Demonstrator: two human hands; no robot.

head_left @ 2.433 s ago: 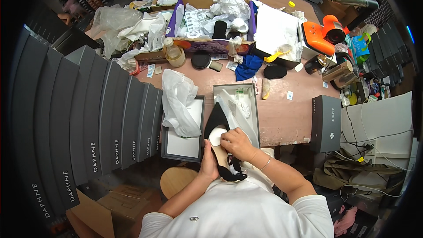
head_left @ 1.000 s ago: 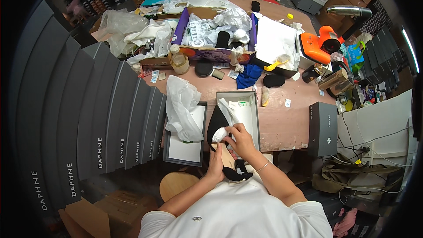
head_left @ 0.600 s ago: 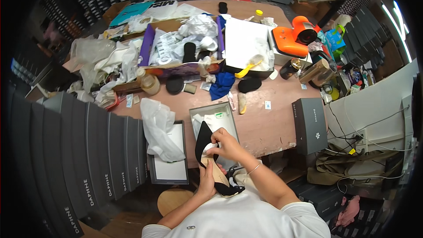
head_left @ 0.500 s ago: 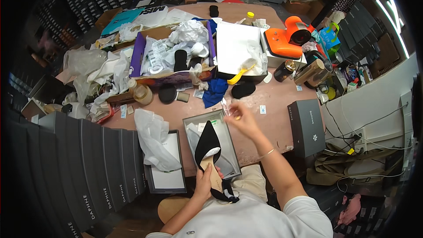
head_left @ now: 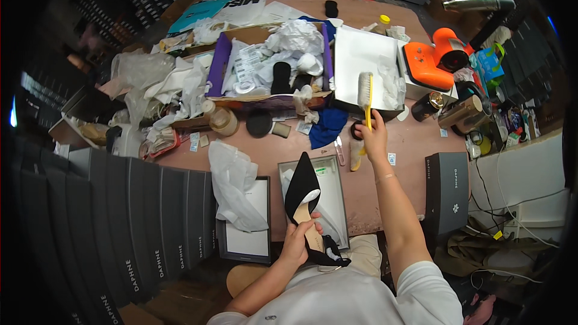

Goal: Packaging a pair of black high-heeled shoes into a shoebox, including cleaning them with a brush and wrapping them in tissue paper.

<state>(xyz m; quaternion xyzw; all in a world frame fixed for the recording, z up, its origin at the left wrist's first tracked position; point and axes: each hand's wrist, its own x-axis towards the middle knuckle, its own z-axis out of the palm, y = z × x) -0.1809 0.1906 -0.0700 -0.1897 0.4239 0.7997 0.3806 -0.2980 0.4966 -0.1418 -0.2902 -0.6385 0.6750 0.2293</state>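
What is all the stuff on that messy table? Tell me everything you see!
Pointed shoe: one, black with a tan insole, held over the open box.
Open shoe box: one, grey with white paper inside, near table edge.
Box lid: one, dark rim with white inside, left of the box.
Plastic bag: one, clear white, on the lid.
Brush: one, yellow handle, pale bristles, raised at mid table.
Blue cloth: one, mid table.
Cardboard tray: one, purple sides, full of crumpled paper, far side.
Orange machine: one, far right.
Closed shoe box: one, dark grey, right edge.
Stacked boxes: many, dark grey, left.
Table: one, pinkish brown.
Left hand: holds the shoe.
Right hand: grips the brush handle.
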